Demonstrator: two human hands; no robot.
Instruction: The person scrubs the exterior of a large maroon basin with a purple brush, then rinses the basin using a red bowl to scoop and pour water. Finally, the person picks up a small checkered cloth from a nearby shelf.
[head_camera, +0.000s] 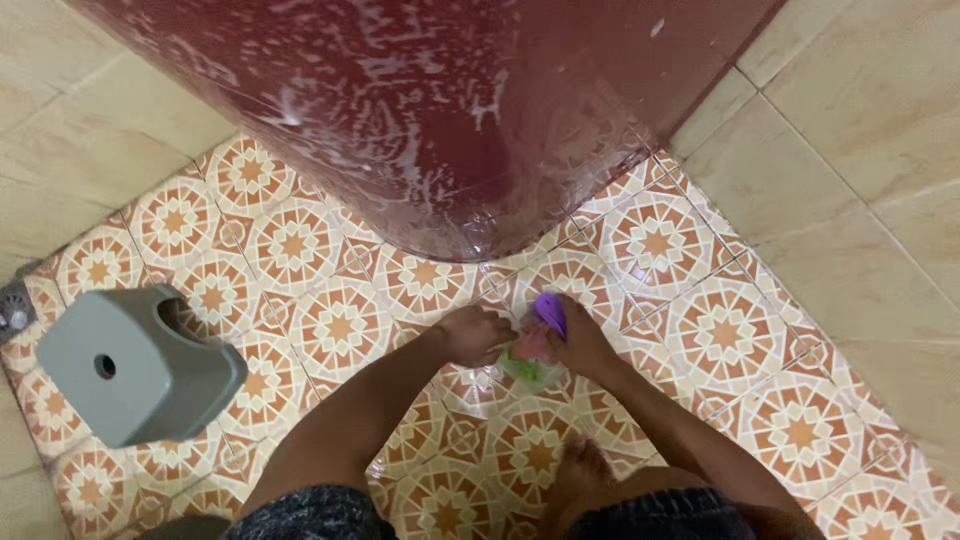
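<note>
Both hands grip a green sponge between them: left hand, right hand.

Floor: patterned orange-and-white tiles, wet sheen. Walls: plain beige tiles. Dark red curved fixture, streaked with what appears to be soap foam. Grey plastic stool at left.

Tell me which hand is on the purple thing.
The right hand: its fingers rest against the purple thing. The left hand is a closed fist beside it, at the green-and-pink item.
</note>
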